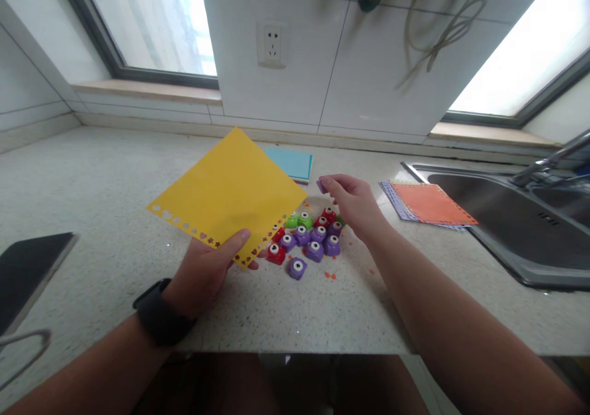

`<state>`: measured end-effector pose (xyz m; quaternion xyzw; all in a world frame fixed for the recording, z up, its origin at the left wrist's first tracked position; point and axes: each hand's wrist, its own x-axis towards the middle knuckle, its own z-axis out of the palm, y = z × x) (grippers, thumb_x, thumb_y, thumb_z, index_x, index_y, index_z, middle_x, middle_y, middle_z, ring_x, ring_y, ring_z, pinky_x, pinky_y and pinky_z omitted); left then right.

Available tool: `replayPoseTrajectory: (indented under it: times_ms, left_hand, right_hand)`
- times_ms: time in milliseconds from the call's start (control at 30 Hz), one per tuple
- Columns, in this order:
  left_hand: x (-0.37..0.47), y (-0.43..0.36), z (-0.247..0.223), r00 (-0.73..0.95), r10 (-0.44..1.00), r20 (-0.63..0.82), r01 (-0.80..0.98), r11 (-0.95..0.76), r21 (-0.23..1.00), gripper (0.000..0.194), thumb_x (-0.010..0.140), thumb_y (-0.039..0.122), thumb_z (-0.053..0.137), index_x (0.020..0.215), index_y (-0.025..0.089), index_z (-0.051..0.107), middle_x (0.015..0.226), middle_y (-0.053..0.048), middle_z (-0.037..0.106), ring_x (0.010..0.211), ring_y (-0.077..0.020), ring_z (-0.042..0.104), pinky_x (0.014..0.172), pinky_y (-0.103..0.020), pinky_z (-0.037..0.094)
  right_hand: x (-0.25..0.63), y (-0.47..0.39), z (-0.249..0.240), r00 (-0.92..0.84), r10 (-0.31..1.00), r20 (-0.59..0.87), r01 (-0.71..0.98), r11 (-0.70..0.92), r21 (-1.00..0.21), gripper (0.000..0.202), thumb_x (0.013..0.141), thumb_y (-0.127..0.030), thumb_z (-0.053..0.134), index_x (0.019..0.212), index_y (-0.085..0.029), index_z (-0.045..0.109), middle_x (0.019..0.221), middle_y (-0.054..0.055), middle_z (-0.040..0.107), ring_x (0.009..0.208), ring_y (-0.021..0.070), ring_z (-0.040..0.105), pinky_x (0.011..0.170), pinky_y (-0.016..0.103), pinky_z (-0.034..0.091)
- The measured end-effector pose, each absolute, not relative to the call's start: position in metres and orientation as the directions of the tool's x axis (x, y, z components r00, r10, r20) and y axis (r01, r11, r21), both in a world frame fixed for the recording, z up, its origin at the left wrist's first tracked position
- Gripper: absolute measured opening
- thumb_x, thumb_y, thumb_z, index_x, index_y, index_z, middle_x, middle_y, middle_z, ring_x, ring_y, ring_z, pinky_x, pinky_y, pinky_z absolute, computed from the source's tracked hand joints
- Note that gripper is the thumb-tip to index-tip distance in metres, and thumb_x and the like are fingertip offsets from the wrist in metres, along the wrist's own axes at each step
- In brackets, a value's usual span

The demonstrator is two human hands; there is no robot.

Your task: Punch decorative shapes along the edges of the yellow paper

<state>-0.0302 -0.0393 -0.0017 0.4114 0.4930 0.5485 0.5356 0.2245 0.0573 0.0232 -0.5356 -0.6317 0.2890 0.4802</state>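
Note:
My left hand (214, 270) grips a yellow sheet of paper (230, 187) by its near corner, thumb on top. Small punched shapes, hearts and flowers among them, run along the sheet's two near edges. To the right of the sheet, my right hand (350, 200) pinches a small purple craft punch (321, 185), mostly hidden by the fingers. Below and between the hands, several purple, red and green craft punches (314, 251) stand clustered on the counter. One purple punch (297, 268) sits a little nearer to me than the others.
Light blue paper (292, 163) lies behind the punches. Orange and lilac punched sheets (431, 203) rest beside the steel sink (498, 230) at right. Orange paper bits (330, 275) dot the speckled counter (115, 175). A dark flat board (32, 276) lies at far left.

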Motion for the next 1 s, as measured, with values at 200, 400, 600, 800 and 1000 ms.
replayPoseTrajectory:
  times_ms: [200, 400, 600, 800, 1000]
  left_hand:
    - [-0.031, -0.036, -0.007, -0.085, 0.996, -0.033, -0.203, 0.016, 0.979, 0.03, 0.081, 0.027, 0.075, 0.11, 0.021, 0.067, 0.105, -0.008, 0.075, 0.063, -0.02, 0.072, 0.043, -0.028, 0.057]
    - [-0.031, -0.034, -0.008, -0.046, 0.999, -0.018, -0.236, 0.006, 0.972, 0.031, 0.081, 0.025, 0.075, 0.112, 0.023, 0.067, 0.106, -0.005, 0.073, 0.066, -0.0171, 0.068, 0.041, -0.025, 0.055]
    - [-0.031, -0.034, -0.005, 0.047, 0.999, -0.007, -0.234, 0.018, 0.972, 0.031, 0.082, 0.027, 0.075, 0.112, 0.018, 0.069, 0.108, -0.007, 0.074, 0.069, -0.0158, 0.067, 0.041, -0.022, 0.053]
    - [-0.032, -0.034, -0.005, 0.072, 0.997, -0.02, -0.21, 0.035, 0.977, 0.026, 0.082, 0.029, 0.074, 0.106, 0.016, 0.072, 0.101, -0.008, 0.076, 0.069, -0.0168, 0.068, 0.043, -0.022, 0.053]
    - [-0.031, -0.033, -0.005, -0.045, 0.999, -0.008, -0.289, -0.005, 0.957, 0.024, 0.079, 0.027, 0.077, 0.101, 0.02, 0.072, 0.099, -0.006, 0.075, 0.061, -0.0144, 0.064, 0.04, -0.022, 0.05]
  right_hand:
    - [0.248, 0.077, 0.017, -0.06, 0.977, 0.206, 0.859, 0.156, -0.488, 0.04, 0.095, -0.045, 0.052, 0.103, -0.016, 0.079, 0.103, 0.015, 0.077, 0.092, 0.0281, 0.068, 0.082, 0.039, 0.048]
    - [0.249, 0.082, 0.007, -0.078, 0.986, 0.148, 0.888, 0.137, -0.44, 0.037, 0.092, -0.042, 0.056, 0.106, -0.016, 0.078, 0.102, 0.014, 0.078, 0.092, 0.027, 0.069, 0.078, 0.035, 0.048]
    - [0.248, 0.08, 0.011, -0.153, 0.983, 0.101, 0.9, 0.181, -0.397, 0.037, 0.093, -0.039, 0.053, 0.084, -0.018, 0.081, 0.084, 0.014, 0.078, 0.077, 0.0255, 0.069, 0.069, 0.033, 0.044]
    - [0.246, 0.077, 0.014, -0.251, 0.963, 0.1, 0.878, 0.27, -0.396, 0.039, 0.095, -0.037, 0.05, 0.082, -0.02, 0.082, 0.083, 0.012, 0.078, 0.08, 0.0256, 0.069, 0.074, 0.033, 0.046]
    - [0.248, 0.078, 0.013, -0.352, 0.925, 0.141, 0.835, 0.378, -0.4, 0.042, 0.1, -0.039, 0.043, 0.101, -0.02, 0.08, 0.103, 0.013, 0.076, 0.102, 0.0282, 0.066, 0.094, 0.038, 0.045]
